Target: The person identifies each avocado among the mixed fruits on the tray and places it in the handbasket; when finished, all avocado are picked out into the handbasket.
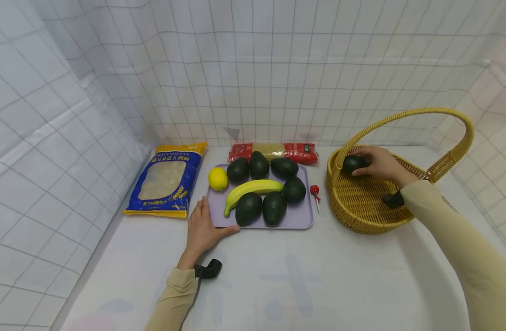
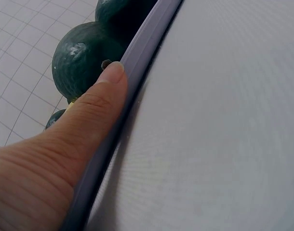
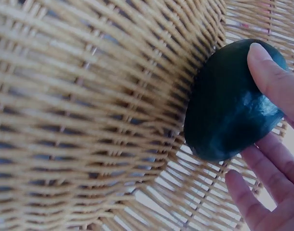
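Beige long sleeves (image 1: 463, 239) on both arms — small black wrist cameras (image 1: 208, 269).

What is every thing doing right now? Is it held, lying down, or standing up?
Avocado: held by right hand inside the basket.
Tray: flat, left hand touching its edge.
Banana: lying on tray.
Lemon: resting beside tray.
Pasta bag: lying flat.

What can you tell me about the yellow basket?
The basket is woven from yellow-tan wicker, round and shallow, with one tall arched handle wrapped in the same material. It stands upright on the white table, to the right of the purple tray and apart from it. Gaps between the strands let light through its wall. Inside, the right hand holds a dark green avocado close to the woven wall; whether they touch is unclear.
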### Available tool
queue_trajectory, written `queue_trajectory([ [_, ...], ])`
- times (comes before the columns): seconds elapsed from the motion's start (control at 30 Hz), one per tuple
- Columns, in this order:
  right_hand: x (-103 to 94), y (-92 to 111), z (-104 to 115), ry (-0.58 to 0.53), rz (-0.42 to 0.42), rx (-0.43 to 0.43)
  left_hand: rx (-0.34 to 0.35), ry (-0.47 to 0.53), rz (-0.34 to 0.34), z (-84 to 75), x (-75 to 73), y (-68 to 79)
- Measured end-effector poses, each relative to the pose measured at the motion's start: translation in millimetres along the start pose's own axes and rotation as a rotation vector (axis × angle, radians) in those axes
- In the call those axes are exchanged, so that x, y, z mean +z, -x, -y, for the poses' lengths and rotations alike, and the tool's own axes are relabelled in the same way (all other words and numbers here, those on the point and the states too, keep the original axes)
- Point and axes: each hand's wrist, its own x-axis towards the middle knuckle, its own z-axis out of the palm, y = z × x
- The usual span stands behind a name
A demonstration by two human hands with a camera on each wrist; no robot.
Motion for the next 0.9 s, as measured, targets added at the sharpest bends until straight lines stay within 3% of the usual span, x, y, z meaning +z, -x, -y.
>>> queue_trajectory([
  [0.9,-10.4,11.7,6.1,-0.026,0.034,0.008,-0.024,0.009,0.016,-1.1,-1.0,0.6],
])
